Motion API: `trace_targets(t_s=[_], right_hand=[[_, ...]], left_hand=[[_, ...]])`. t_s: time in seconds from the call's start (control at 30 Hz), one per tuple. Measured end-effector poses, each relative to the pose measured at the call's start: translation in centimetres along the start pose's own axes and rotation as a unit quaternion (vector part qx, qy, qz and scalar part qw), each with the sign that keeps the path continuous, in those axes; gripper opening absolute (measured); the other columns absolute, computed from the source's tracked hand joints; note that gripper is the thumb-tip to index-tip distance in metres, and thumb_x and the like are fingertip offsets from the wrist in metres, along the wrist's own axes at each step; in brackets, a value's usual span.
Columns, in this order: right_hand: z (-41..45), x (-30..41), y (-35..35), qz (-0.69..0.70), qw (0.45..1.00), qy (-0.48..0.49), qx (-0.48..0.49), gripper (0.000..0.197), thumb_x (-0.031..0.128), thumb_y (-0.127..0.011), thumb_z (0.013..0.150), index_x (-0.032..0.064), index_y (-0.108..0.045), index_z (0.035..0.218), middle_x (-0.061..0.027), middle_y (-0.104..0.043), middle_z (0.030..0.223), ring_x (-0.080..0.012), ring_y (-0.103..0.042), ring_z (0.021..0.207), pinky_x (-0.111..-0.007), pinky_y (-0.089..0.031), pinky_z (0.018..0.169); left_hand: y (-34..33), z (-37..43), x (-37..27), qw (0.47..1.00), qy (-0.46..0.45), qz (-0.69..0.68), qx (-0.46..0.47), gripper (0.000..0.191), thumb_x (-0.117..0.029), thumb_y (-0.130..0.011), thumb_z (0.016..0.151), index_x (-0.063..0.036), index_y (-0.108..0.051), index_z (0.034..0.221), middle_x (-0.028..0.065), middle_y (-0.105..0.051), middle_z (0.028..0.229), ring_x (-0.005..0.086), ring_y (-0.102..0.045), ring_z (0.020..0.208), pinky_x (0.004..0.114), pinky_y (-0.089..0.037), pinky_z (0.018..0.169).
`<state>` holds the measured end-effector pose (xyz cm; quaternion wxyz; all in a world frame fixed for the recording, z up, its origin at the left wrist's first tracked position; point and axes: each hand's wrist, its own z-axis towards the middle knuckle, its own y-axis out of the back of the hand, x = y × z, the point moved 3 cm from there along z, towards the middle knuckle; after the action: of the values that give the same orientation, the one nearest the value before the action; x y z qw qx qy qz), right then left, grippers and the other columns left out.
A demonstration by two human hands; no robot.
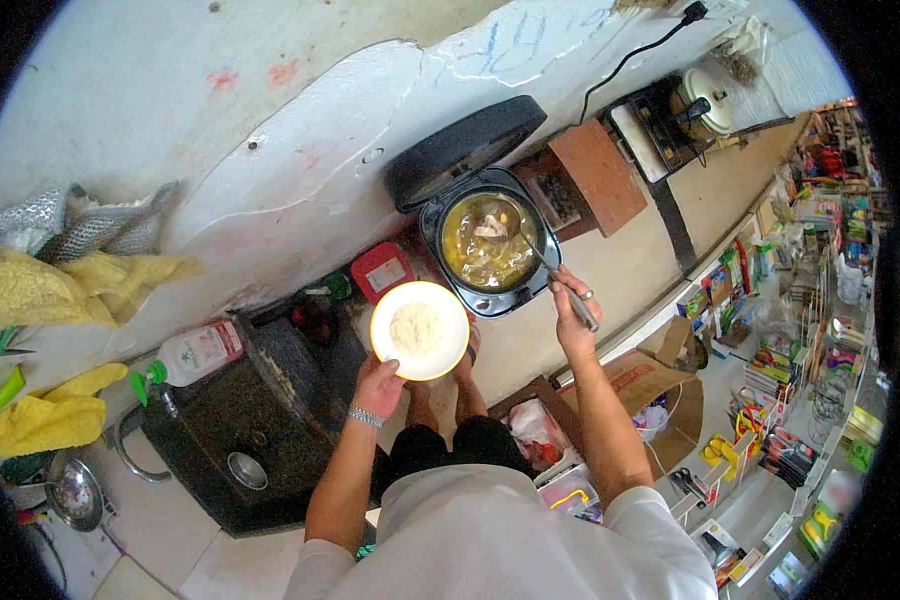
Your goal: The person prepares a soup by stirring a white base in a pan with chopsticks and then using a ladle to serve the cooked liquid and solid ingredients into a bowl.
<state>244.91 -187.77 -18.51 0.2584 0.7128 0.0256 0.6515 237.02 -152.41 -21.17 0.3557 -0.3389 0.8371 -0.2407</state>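
Note:
My left hand (379, 388) grips the near rim of a white plate (448, 352) with a yellow edge, thumb on top. A mound of pale food, which looks like rice, (415, 328) lies on it. My right hand (574, 315) holds the grey handle of a metal ladle (544, 261). The bowl of that ladle sits in a yellowish soup (465, 251), with pale chunks of food, maybe meat, (491, 226) in it. The soup fills the round pot of an electric cooker (487, 306), whose dark lid (469, 150) stands raised against the wall.
Left of me is a dark sink (202, 465) with a pump bottle (195, 354) on its far edge. A red-lidded container (382, 271) sits beside the cooker. Rightward lie a brown box-like piece (598, 178), an open cardboard box (671, 397) and shelves of packaged goods (772, 367).

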Motion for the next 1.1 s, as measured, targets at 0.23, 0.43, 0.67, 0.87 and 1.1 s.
trace_targets(t_s=[0.23, 0.43, 0.67, 0.87, 1.1], right_hand=[[-0.3, 0.5, 0.4, 0.35, 0.901, -0.225, -0.12, 0.029, 0.013, -0.059, 0.094, -0.01, -0.054, 0.111, -0.0204, -0.061, 0.109, -0.03, -0.063, 0.104, -0.038, -0.055, 0.093], [-2.8, 7.0, 3.3, 0.292, 0.933, -0.198, -0.067, 0.027, 0.012, -0.059, 0.095, -0.0099, -0.054, 0.11, -0.0231, -0.059, 0.119, -0.0332, -0.065, 0.101, -0.04, -0.055, 0.093], [-7.4, 12.7, 5.6, 0.216, 0.975, -0.046, 0.034, 0.019, 0.005, -0.057, 0.094, -0.006, -0.058, 0.109, -0.0278, -0.054, 0.128, -0.036, -0.064, 0.104, -0.046, -0.055, 0.091], [-7.8, 14.5, 5.3, 0.081, 0.995, 0.035, 0.054, 0.015, 0.004, -0.064, 0.088, 0.0008, -0.063, 0.102, -0.0244, -0.068, 0.105, -0.0337, -0.061, 0.115, -0.04, -0.053, 0.092], [-7.2, 14.2, 6.1, -0.049, 0.983, 0.148, 0.095, 0.015, 0.001, -0.065, 0.084, 0.0002, -0.064, 0.1, -0.0274, -0.064, 0.114, -0.0318, -0.064, 0.111, -0.038, -0.054, 0.09]], left_hand=[[-0.1, 0.7, -0.2, 1.0, 0.014, -0.005, 0.007, 0.051, -0.004, -0.062, 0.084, -0.0002, -0.049, 0.133, 0.0126, -0.057, 0.131, 0.0274, -0.055, 0.121, 0.045, -0.043, 0.103], [-1.2, 2.8, -0.4, 1.0, -0.016, 0.01, 0.016, 0.049, -0.003, -0.058, 0.087, -0.0016, -0.048, 0.134, 0.0128, -0.056, 0.131, 0.0271, -0.056, 0.12, 0.044, -0.046, 0.101], [-4.4, 7.1, 2.0, 0.998, 0.01, 0.0, 0.062, 0.049, -0.008, -0.059, 0.087, -0.0014, -0.047, 0.134, 0.012, -0.058, 0.125, 0.0263, -0.06, 0.109, 0.039, -0.05, 0.092], [-8.8, 7.7, 2.2, 0.994, 0.008, -0.034, 0.104, 0.047, -0.008, -0.06, 0.086, -0.0013, -0.049, 0.131, 0.0117, -0.058, 0.127, 0.0261, -0.054, 0.119, 0.041, -0.044, 0.099], [-8.6, 8.1, 2.7, 0.993, 0.008, -0.046, 0.109, 0.049, -0.005, -0.06, 0.084, 0.0023, -0.049, 0.131, 0.0165, -0.056, 0.13, 0.0317, -0.053, 0.122, 0.05, -0.041, 0.106]])
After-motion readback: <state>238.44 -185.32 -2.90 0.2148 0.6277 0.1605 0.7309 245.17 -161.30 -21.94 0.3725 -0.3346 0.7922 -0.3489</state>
